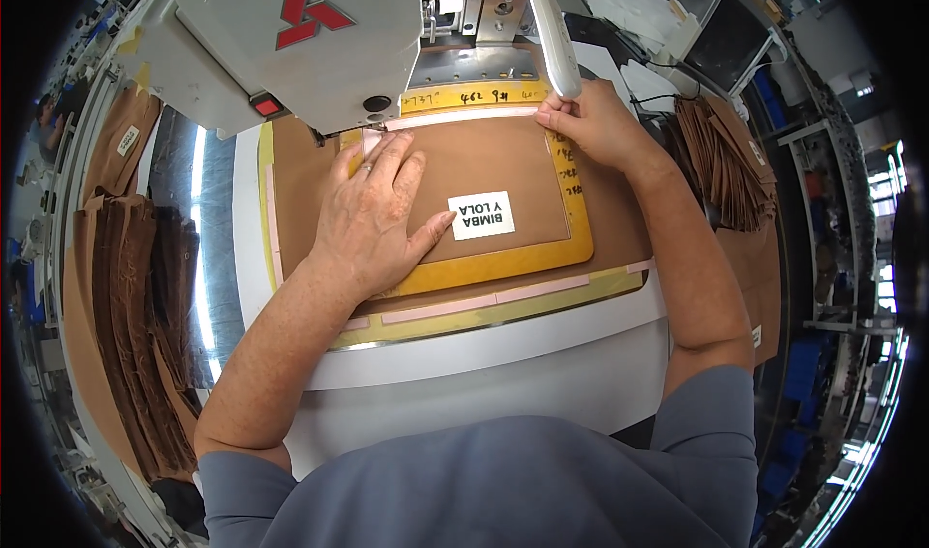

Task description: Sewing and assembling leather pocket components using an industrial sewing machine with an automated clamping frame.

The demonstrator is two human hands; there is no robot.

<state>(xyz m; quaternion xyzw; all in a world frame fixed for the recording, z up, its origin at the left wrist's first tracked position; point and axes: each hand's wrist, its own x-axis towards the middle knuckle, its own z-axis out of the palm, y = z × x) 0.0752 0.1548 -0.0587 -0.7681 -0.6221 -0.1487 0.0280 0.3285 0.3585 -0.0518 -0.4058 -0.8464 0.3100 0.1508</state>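
Note:
My left hand [373, 204] lies flat, fingers stretched forward, over a brown fabric panel [484, 161] and the left side of a yellow frame [503, 265]. Its fingertips are close under the sewing machine head [290, 45]. At the frame's far right corner my right hand [605, 127] pinches with thumb and forefinger at the right end of a narrow white strip [464, 116]; what is between the fingers is hidden. A white printed label [482, 216] sits on the panel, beside my left thumb. A larger brown piece [614, 228] extends beyond the frame.
Beneath the work is a pale yellow plate [464, 323] with pink strips. Brown fabric pieces are stacked at left [131, 335], with another brown stack [721, 161] at right. A white rod-shaped machine part [554, 35] hangs near my right hand. A dark monitor [731, 30] stands far right.

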